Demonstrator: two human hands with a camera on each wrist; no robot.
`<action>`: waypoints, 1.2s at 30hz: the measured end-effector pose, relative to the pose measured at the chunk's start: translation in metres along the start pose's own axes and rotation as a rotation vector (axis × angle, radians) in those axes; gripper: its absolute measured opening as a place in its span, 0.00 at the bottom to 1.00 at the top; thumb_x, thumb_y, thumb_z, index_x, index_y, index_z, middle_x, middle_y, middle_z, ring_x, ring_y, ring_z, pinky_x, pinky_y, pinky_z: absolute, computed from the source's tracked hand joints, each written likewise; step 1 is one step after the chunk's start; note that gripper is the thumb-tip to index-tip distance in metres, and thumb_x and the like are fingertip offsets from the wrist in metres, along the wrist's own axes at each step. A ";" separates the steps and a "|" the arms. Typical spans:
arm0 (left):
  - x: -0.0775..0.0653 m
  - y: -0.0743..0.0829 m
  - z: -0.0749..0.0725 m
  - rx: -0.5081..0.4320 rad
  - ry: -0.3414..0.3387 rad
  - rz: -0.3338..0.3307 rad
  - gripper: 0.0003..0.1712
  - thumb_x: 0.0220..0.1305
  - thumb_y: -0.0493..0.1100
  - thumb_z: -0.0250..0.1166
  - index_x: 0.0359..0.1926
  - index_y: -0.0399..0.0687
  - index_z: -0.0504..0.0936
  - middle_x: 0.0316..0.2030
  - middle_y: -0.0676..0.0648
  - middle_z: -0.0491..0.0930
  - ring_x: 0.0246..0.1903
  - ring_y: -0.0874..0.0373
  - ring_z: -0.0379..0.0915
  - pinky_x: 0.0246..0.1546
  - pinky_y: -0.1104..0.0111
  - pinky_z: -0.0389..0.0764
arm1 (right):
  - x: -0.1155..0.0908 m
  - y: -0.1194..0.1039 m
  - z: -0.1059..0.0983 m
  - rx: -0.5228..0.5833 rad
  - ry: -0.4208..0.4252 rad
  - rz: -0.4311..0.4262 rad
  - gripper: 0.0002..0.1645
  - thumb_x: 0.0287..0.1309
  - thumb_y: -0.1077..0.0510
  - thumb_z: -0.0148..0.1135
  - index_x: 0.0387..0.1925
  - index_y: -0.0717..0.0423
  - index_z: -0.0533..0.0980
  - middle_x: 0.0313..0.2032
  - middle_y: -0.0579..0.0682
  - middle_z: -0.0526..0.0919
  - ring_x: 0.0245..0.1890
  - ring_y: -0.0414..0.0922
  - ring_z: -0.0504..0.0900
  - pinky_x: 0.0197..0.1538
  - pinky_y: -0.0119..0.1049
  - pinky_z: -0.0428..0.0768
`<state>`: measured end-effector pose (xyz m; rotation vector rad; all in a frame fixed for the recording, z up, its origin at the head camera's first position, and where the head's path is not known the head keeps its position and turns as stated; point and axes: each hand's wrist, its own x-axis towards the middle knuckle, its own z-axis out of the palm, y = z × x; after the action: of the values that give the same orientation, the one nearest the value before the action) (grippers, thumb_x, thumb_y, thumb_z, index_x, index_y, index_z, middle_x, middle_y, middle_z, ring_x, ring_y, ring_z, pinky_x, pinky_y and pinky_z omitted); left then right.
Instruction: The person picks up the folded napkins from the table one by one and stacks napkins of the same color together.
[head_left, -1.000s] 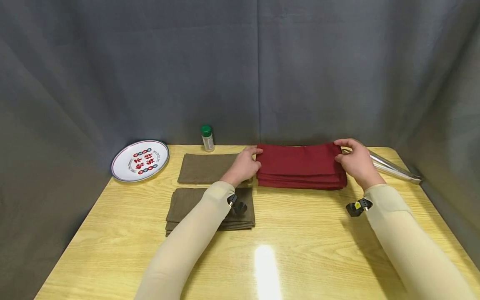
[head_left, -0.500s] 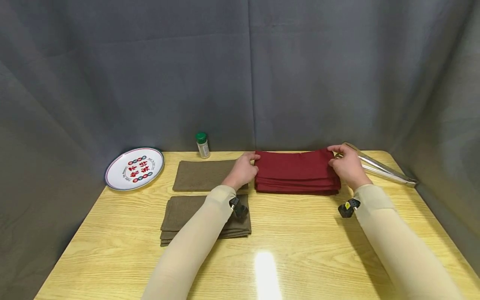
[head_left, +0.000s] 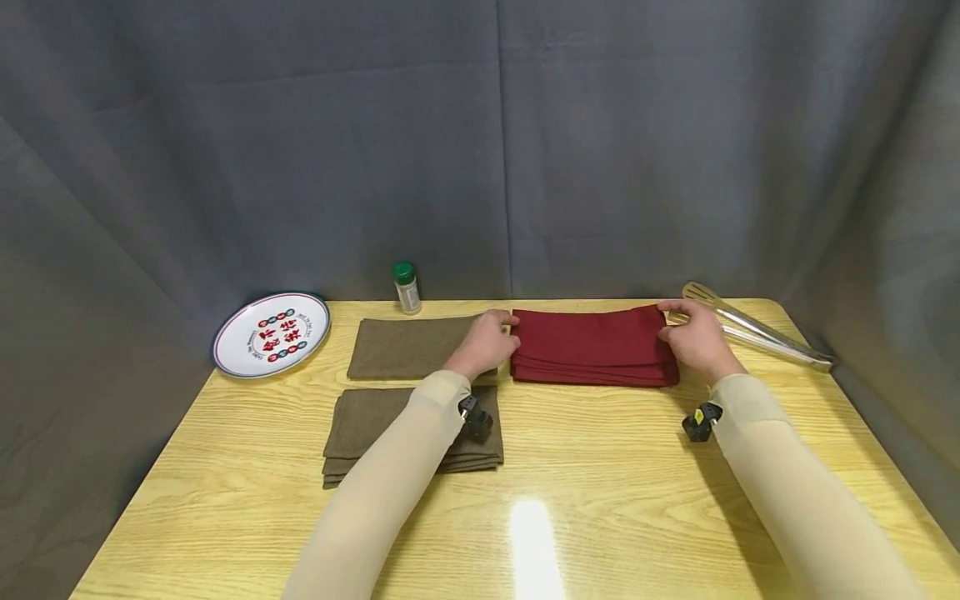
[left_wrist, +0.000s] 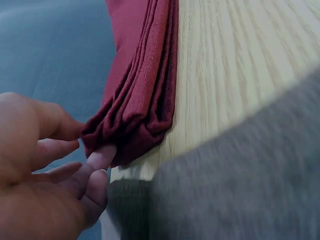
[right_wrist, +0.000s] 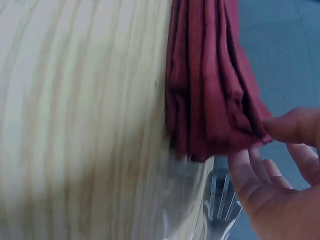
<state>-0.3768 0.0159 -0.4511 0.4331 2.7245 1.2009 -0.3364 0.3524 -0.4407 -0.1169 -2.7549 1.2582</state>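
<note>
Since the earlier frames the red stack (head_left: pixel 592 347) has settled flatter on the surface (head_left: pixel 600 467), and the right hand (head_left: pixel 693 337) has slid off the tongs (head_left: pixel 757 333). The left hand (head_left: pixel 486 340) has a pinching grip on the stack's far left corner, thumb and fingertips (left_wrist: pixel 102 157) on the folds. The right hand pinches the far right corner likewise. Left of the left grip lies a flat brown cloth (head_left: pixel 408 347), nearer the person a brown stack (head_left: pixel 375 421). Farther left are a jar (head_left: pixel 406 287) and a plate (head_left: pixel 271 332).
</note>
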 end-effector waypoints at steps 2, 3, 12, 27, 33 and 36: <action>-0.004 -0.002 -0.004 0.017 -0.006 0.028 0.23 0.64 0.37 0.61 0.60 0.39 0.78 0.66 0.40 0.68 0.61 0.48 0.68 0.60 0.59 0.69 | -0.002 0.003 -0.005 0.009 -0.022 0.004 0.30 0.57 0.67 0.57 0.63 0.63 0.70 0.63 0.67 0.69 0.45 0.55 0.74 0.41 0.37 0.73; -0.006 -0.003 -0.007 0.024 -0.008 0.046 0.23 0.64 0.38 0.61 0.60 0.39 0.78 0.66 0.40 0.67 0.61 0.48 0.69 0.60 0.59 0.69 | -0.003 0.004 -0.008 -0.001 -0.028 0.004 0.30 0.57 0.66 0.57 0.63 0.63 0.70 0.63 0.66 0.69 0.44 0.54 0.74 0.39 0.37 0.72; -0.051 -0.005 -0.052 0.037 -0.050 0.170 0.21 0.69 0.44 0.58 0.60 0.42 0.78 0.65 0.42 0.68 0.54 0.49 0.75 0.54 0.59 0.75 | -0.020 0.007 -0.037 -0.006 -0.062 0.021 0.30 0.63 0.61 0.57 0.66 0.62 0.66 0.64 0.66 0.66 0.40 0.48 0.79 0.37 0.34 0.77; -0.125 -0.059 -0.131 0.032 0.023 0.123 0.15 0.70 0.45 0.60 0.54 0.47 0.81 0.57 0.46 0.76 0.43 0.53 0.74 0.41 0.60 0.75 | -0.054 -0.022 -0.024 0.084 -0.110 -0.028 0.27 0.69 0.57 0.53 0.66 0.63 0.66 0.63 0.65 0.67 0.41 0.48 0.81 0.41 0.34 0.79; -0.153 -0.089 -0.146 0.013 0.060 0.024 0.16 0.72 0.47 0.58 0.55 0.46 0.79 0.54 0.44 0.77 0.41 0.52 0.74 0.38 0.60 0.75 | -0.073 -0.053 0.028 0.215 -0.195 -0.079 0.23 0.68 0.61 0.54 0.62 0.64 0.68 0.59 0.64 0.72 0.45 0.57 0.80 0.45 0.40 0.82; -0.164 -0.100 -0.148 -0.003 0.079 -0.012 0.16 0.72 0.46 0.58 0.54 0.44 0.79 0.51 0.42 0.78 0.39 0.51 0.74 0.37 0.61 0.76 | -0.083 -0.066 0.053 0.219 -0.254 -0.090 0.21 0.68 0.62 0.54 0.60 0.63 0.71 0.56 0.61 0.75 0.46 0.59 0.79 0.46 0.46 0.81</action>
<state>-0.2766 -0.2031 -0.4248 0.3762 2.7869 1.2453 -0.2623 0.2602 -0.4308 0.1967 -2.7595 1.6402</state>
